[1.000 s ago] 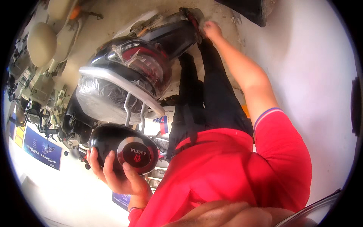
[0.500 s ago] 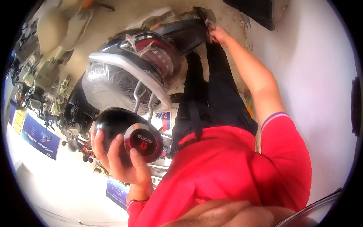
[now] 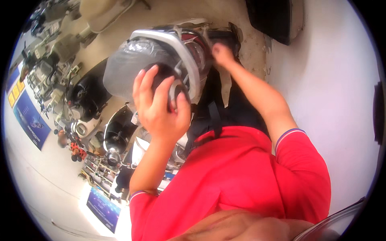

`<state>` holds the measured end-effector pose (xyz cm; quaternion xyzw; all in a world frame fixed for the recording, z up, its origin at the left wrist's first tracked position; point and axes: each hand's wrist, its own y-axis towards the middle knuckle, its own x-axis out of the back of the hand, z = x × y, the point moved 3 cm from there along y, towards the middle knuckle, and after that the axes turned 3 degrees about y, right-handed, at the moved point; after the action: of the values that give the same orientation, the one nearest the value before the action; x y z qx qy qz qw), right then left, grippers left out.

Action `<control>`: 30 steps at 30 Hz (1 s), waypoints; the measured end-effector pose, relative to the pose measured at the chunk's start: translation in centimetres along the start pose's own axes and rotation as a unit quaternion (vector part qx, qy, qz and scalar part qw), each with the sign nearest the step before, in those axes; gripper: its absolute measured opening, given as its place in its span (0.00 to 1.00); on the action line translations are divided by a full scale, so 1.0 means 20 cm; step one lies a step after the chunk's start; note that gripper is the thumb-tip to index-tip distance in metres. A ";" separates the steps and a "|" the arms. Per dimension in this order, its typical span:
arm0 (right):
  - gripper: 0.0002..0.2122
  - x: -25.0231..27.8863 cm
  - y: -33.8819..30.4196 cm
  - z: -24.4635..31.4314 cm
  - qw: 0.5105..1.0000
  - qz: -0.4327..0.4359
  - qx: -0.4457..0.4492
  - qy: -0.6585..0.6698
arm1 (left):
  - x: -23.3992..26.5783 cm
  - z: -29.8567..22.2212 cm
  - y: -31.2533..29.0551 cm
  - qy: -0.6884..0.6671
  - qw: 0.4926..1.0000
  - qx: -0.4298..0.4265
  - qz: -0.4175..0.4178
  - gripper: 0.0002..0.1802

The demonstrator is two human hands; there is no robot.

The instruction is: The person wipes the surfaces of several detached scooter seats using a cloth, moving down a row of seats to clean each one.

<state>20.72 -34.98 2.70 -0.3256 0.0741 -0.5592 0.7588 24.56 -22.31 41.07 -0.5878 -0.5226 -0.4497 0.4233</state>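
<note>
My left hand (image 3: 163, 114) has its fingers wrapped round a black rounded part (image 3: 161, 74) with a silver ring and a round end face. Its exact kind does not show, and the hand covers much of it. The part appears in front of a scooter seat (image 3: 130, 64) covered in clear plastic, close to the silver grab rail (image 3: 188, 54) curving round it. Whether part and rail touch, I cannot tell. My right hand (image 3: 222, 55) is by the scooter's tail, beside the red tail light (image 3: 196, 45). Its fingers are smeared by motion.
Several other scooters (image 3: 86, 90) stand crowded along the left, one with a pale seat (image 3: 100, 16) at the upper left. A white wall (image 3: 333, 100) rises close on my right. A dark box-like object (image 3: 273, 20) juts in at the top right. Blue posters (image 3: 30, 118) hang at the far left.
My left hand has lifted the black part up and to the right, over the plastic-covered seat, turning its end face away. My right hand has come from the tail's far end toward the tail light.
</note>
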 end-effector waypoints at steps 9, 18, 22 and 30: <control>0.05 0.13 -0.50 -0.31 0.969 0.158 -0.189 -0.006 | -0.02 0.06 -0.06 -0.053 0.994 0.046 -0.087 0.11; 0.03 0.97 -0.50 -0.24 0.971 -0.082 -0.222 0.020 | -0.08 0.06 -0.06 -0.102 0.984 0.047 -0.136 0.11; 0.04 0.96 -0.62 -0.13 0.966 -0.135 -0.222 -0.012 | -0.09 0.07 -0.06 -0.113 0.979 0.061 -0.155 0.12; 0.03 0.93 -0.64 0.10 0.966 -0.091 -0.223 -0.096 | -0.08 0.07 -0.05 -0.131 0.975 0.069 -0.166 0.13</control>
<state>18.24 -52.90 16.35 -0.5437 0.0940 -0.5614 0.6168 23.69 -21.25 39.13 -0.5158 -0.6936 -0.3956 0.3103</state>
